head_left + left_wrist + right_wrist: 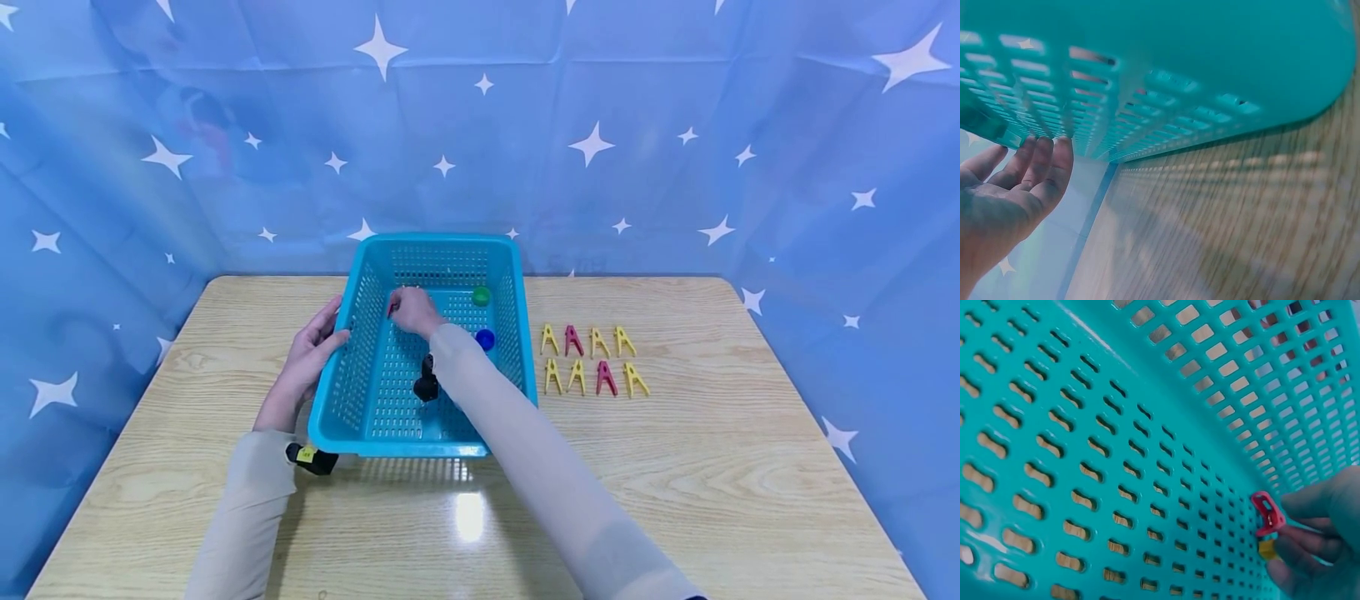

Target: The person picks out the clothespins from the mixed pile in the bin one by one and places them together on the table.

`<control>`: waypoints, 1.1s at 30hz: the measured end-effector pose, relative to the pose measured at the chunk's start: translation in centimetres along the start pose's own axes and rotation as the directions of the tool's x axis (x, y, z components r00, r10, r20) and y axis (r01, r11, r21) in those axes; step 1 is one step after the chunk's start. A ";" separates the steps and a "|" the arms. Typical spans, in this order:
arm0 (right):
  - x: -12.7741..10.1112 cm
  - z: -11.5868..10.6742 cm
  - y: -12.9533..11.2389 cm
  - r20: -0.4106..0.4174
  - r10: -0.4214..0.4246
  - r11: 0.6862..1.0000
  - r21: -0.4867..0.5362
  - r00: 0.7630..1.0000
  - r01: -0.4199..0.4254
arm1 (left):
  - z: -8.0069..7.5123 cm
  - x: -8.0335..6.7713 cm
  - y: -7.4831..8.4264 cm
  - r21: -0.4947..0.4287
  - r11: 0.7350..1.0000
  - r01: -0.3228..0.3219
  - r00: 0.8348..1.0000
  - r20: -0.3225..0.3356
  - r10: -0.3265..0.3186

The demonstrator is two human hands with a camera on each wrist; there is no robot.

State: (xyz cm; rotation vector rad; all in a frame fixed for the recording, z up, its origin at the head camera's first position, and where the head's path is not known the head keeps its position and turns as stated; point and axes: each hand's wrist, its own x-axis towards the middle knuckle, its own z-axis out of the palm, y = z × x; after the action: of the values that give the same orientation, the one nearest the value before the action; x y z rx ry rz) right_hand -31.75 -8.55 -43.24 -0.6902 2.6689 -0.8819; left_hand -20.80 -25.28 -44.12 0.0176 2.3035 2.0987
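Note:
A turquoise plastic basket (411,446) with slotted walls stands on the wooden table. Against the outside of its left wall rests my left hand (311,354), thumb at the rim. In the left wrist view, the fingers (1063,169) of that hand reach up to the slotted side. Inside the basket, near its far left corner, my right hand (414,311) pinches a red clothespin (1267,514). Just below it, a yellow piece (1267,549) shows at the fingertips, partly hidden by them. A green round cap (481,296) and a blue one (485,339) lie on the basket's right side.
Right of the basket, yellow clothespins (576,377) and red clothespins (606,377) lie in two rows on the table (720,450). A blue curtain (480,167) with white stars hangs behind and at both sides. Black wrist cameras (426,385) sit at both cuffs.

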 end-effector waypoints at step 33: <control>0.5 0.5 0.4 -0.017 0.065 0.962 -0.265 0.998 -0.067 | 0.0 -0.1 0.1 0.008 1.000 0.013 1.000 0.000 -0.013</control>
State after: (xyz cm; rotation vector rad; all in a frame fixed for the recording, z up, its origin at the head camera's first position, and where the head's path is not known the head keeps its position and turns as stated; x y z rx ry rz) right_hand -32.09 -8.75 -43.89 -0.6490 2.8289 -0.5153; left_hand -20.72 -25.26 -43.99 0.0021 2.3058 2.0835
